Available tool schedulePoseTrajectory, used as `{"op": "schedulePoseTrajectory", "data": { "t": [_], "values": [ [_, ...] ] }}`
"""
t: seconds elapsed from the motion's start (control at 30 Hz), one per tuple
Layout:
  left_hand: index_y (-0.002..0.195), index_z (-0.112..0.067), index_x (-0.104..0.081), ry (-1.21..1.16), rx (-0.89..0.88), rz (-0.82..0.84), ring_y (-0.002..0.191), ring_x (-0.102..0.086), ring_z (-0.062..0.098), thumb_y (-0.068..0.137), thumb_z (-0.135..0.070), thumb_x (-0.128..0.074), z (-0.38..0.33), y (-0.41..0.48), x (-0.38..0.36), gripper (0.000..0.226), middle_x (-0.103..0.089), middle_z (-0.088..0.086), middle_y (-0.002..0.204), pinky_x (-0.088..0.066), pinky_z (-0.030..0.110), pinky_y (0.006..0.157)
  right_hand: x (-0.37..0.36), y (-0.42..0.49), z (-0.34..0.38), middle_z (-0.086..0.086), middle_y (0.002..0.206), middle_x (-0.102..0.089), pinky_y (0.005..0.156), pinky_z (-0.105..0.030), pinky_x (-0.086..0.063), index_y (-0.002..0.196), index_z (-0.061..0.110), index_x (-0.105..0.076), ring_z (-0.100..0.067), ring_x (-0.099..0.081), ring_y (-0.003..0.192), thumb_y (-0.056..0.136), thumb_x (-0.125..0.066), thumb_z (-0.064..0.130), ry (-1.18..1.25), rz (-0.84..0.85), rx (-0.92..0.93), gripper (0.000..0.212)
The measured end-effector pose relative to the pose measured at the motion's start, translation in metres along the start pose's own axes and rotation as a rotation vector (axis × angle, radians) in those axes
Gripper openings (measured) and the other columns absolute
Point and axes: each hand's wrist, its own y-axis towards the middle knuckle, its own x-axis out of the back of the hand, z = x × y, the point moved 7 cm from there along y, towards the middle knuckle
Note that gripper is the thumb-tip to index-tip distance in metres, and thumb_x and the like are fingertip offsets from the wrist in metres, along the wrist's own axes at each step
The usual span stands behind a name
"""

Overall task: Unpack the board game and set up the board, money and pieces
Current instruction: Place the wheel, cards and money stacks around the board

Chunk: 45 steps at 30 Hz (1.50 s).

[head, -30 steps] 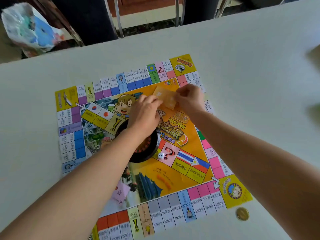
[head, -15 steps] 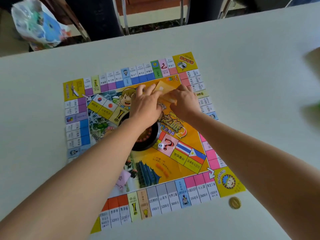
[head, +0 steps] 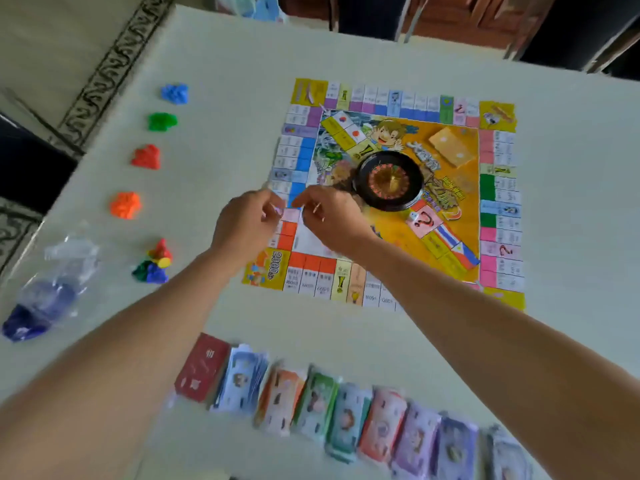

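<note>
The game board (head: 502,237) lies flat mid-bench (head: 225,57), a roulette wheel (head: 388,180) at its centre. Over its near-left corner, the left hand (head: 242,226) and right hand (head: 332,220) together pinch what looks like a small pink card (head: 289,213), blurred. Banknote stacks (head: 346,407) line the near edge, and coloured piece piles (head: 145,156) sit well to the left. A forearm drawn back carelessly could scatter the loose notes.

One board (head: 266,269), one roulette wheel (head: 388,180), one die (head: 412,216), five piles of pieces (head: 175,94), eight money stacks (head: 317,405), one red card deck (head: 202,367).
</note>
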Motion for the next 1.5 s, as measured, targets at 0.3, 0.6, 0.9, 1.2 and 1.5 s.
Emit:
{"op": "schedulePoseTrajectory", "data": {
  "t": [0.3,0.6,0.9,1.2,1.5],
  "values": [
    [0.101,-0.019,-0.069,-0.026,0.302,-0.019,0.088,-0.065,0.026,0.087,-0.009,-0.056,0.173,-0.153,0.041,0.022,-0.071,0.003,0.098,-0.048,0.032,0.078,-0.17,-0.067,0.089,0.0,0.093,-0.067,0.079,-0.033,-0.052,0.098,0.023,-0.064,-0.022,-0.063,0.088,0.083,-0.061,0.021,-0.115,0.472,-0.102,0.016],
    [0.12,-0.015,-0.051,0.063,0.309,0.044,0.111,-0.048,0.028,0.078,-0.029,-0.074,0.225,-0.221,0.023,0.05,-0.048,0.009,0.117,-0.046,0.038,0.081,-0.225,-0.111,0.111,-0.003,0.114,-0.053,0.085,-0.035,-0.048,0.118,0.021,-0.053,-0.025,-0.056,0.104,0.079,-0.062,0.02,-0.307,0.429,-0.173,0.04],
    [0.107,-0.008,-0.059,0.051,0.285,-0.02,0.097,-0.052,0.031,0.065,-0.036,-0.081,0.235,-0.223,0.009,0.055,-0.055,0.011,0.105,-0.044,0.039,0.076,-0.268,-0.115,0.129,-0.007,0.122,-0.041,0.096,-0.035,-0.038,0.129,0.012,-0.045,-0.025,-0.045,0.112,0.081,-0.065,0.054,-0.618,0.395,-0.043,0.067],
    [0.115,-0.011,-0.05,0.005,0.257,0.031,0.104,-0.047,0.028,0.065,-0.035,-0.083,0.243,-0.223,0.006,0.065,-0.049,0.008,0.114,-0.04,0.035,0.081,-0.274,-0.104,0.137,-0.009,0.121,-0.041,0.093,-0.032,-0.036,0.124,0.009,-0.041,-0.027,-0.045,0.11,0.071,-0.079,0.039,-0.46,0.397,-0.124,0.072],
    [0.115,-0.008,-0.05,0.002,0.27,0.026,0.102,-0.047,0.03,0.063,-0.037,-0.082,0.243,-0.22,0.006,0.068,-0.051,0.01,0.113,-0.041,0.038,0.08,-0.279,-0.104,0.136,-0.008,0.118,-0.048,0.098,-0.034,-0.034,0.124,0.009,-0.045,-0.027,-0.045,0.112,0.076,-0.07,0.051,-0.509,0.419,-0.15,0.068]
  ]
}}
